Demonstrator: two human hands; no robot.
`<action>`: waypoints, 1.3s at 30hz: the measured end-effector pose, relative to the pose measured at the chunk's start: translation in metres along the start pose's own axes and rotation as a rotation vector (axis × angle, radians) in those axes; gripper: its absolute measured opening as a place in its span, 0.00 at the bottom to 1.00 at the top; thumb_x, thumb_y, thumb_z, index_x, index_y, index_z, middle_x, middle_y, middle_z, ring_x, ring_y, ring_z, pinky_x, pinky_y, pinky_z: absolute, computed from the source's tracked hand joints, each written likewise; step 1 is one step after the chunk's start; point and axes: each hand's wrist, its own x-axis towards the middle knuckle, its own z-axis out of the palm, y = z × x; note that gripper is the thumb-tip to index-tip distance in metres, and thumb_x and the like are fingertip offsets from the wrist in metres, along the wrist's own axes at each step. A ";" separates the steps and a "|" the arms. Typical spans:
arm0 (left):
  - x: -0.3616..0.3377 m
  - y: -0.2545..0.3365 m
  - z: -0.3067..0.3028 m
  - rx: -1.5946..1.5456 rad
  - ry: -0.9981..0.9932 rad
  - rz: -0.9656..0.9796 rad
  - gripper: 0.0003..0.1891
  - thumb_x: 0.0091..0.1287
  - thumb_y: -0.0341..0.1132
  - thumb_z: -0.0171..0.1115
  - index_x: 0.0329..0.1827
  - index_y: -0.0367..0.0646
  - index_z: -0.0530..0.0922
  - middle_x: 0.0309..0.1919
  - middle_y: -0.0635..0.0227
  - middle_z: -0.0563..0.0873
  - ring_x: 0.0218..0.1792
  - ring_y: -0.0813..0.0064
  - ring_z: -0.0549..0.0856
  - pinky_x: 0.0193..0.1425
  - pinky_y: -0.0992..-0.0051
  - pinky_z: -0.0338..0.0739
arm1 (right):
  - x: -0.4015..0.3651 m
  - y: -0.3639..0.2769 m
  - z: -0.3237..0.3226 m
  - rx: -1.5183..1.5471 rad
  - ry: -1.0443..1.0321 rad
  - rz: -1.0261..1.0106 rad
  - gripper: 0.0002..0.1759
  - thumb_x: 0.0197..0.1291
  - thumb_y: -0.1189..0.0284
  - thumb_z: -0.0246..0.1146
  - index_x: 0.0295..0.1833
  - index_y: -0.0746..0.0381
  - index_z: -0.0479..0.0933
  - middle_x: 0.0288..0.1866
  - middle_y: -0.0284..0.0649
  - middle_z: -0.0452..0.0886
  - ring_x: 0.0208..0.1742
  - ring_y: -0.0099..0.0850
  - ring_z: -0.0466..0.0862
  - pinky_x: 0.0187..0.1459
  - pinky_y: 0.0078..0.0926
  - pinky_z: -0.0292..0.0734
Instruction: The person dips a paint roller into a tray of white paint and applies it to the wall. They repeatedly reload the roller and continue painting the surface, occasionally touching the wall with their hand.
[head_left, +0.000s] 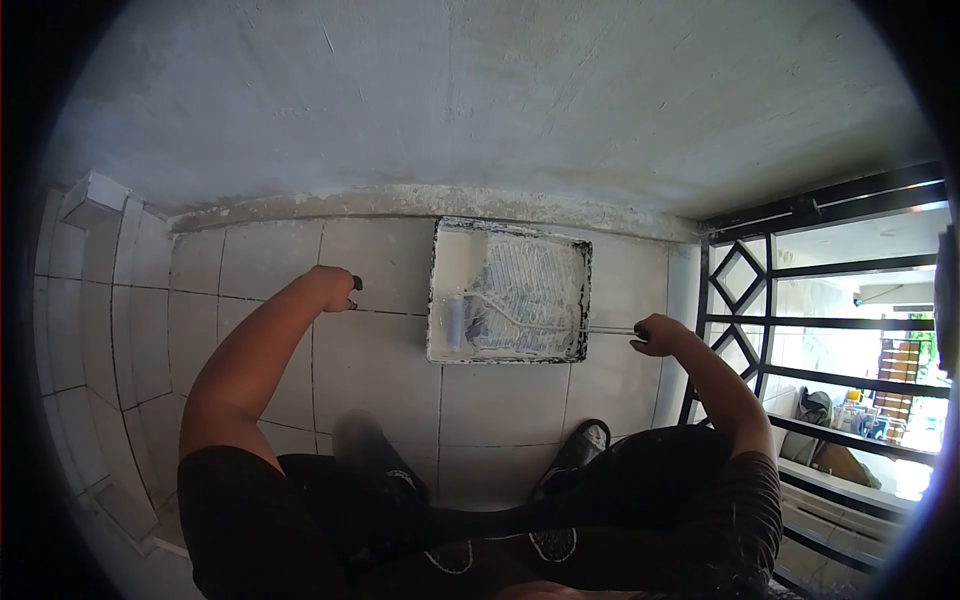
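Note:
A paint tray [434, 290] with dark, paint-smeared edges lies on the tiled floor, white paint inside it. At the tray's left side rests a paint roller [457, 323], its wire frame running right across the ridged part. My right hand [657, 335] is closed round the roller's handle end, just right of the tray. To the left of the tray my left hand [340, 289] hangs over the tiles, touching nothing that shows; its fingers are apart, with dark marks at their tips.
A grey wall [480, 100] rises directly beyond the tray. On the right stands a black metal grille [768, 300], with stored items behind it. A tiled ledge [98, 200] lies at the left. My feet are below the tray.

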 end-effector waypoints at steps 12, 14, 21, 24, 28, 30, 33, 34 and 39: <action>0.010 0.002 0.021 -0.106 0.051 0.230 0.22 0.60 0.45 0.64 0.59 0.53 0.79 0.44 0.60 0.87 0.46 0.59 0.85 0.52 0.65 0.79 | -0.035 0.002 0.034 0.438 0.151 0.060 0.23 0.54 0.55 0.68 0.36 0.67 0.79 0.24 0.47 0.80 0.27 0.39 0.81 0.34 0.34 0.78; -0.016 0.033 -0.003 -0.339 0.067 0.285 0.19 0.59 0.39 0.64 0.55 0.53 0.80 0.43 0.59 0.87 0.45 0.59 0.85 0.50 0.65 0.79 | -0.039 0.000 0.059 0.518 0.298 0.017 0.22 0.54 0.56 0.70 0.38 0.66 0.79 0.23 0.43 0.78 0.25 0.33 0.78 0.34 0.28 0.77; -0.010 0.125 -0.007 -0.754 0.398 0.683 0.23 0.59 0.34 0.67 0.60 0.47 0.76 0.51 0.60 0.84 0.50 0.63 0.83 0.55 0.65 0.77 | -0.023 -0.048 0.120 0.952 0.501 -0.017 0.28 0.57 0.60 0.70 0.54 0.71 0.73 0.35 0.44 0.82 0.37 0.29 0.80 0.42 0.30 0.77; -0.020 0.194 -0.037 -0.896 0.567 0.777 0.26 0.63 0.31 0.68 0.65 0.45 0.72 0.57 0.60 0.80 0.56 0.68 0.81 0.56 0.69 0.76 | -0.019 -0.076 0.112 0.928 0.617 -0.121 0.24 0.62 0.66 0.63 0.57 0.71 0.69 0.39 0.48 0.81 0.41 0.32 0.80 0.45 0.31 0.76; -0.005 0.262 -0.064 -1.317 0.762 0.857 0.28 0.66 0.29 0.65 0.69 0.43 0.67 0.58 0.61 0.79 0.58 0.71 0.78 0.57 0.72 0.76 | -0.012 -0.109 0.065 1.020 0.461 -0.261 0.12 0.64 0.72 0.57 0.51 0.65 0.68 0.33 0.43 0.74 0.37 0.32 0.73 0.43 0.32 0.72; -0.009 0.273 -0.087 -1.478 0.730 0.851 0.29 0.67 0.30 0.64 0.70 0.42 0.64 0.59 0.60 0.79 0.57 0.70 0.79 0.56 0.72 0.75 | -0.008 -0.127 0.060 1.134 0.365 -0.218 0.15 0.66 0.70 0.55 0.56 0.63 0.66 0.33 0.39 0.72 0.35 0.29 0.72 0.42 0.29 0.72; -0.013 0.267 -0.105 -1.476 0.804 0.702 0.26 0.68 0.27 0.62 0.69 0.39 0.65 0.54 0.62 0.82 0.50 0.75 0.81 0.52 0.76 0.76 | -0.002 -0.173 0.056 1.291 0.303 -0.075 0.22 0.70 0.67 0.52 0.65 0.62 0.59 0.34 0.36 0.72 0.31 0.25 0.72 0.36 0.27 0.74; -0.019 0.265 -0.110 -1.471 0.917 0.698 0.21 0.68 0.27 0.61 0.63 0.37 0.69 0.44 0.63 0.85 0.42 0.78 0.84 0.45 0.77 0.78 | 0.004 -0.184 0.055 1.282 0.280 -0.109 0.25 0.71 0.66 0.51 0.68 0.62 0.56 0.35 0.35 0.72 0.30 0.24 0.72 0.33 0.27 0.75; -0.026 0.234 -0.108 -1.245 1.130 0.648 0.11 0.67 0.30 0.63 0.50 0.37 0.75 0.32 0.63 0.84 0.33 0.78 0.82 0.40 0.74 0.77 | 0.063 -0.254 0.066 1.484 0.188 -0.167 0.32 0.72 0.65 0.50 0.75 0.62 0.47 0.39 0.34 0.71 0.28 0.23 0.72 0.29 0.27 0.75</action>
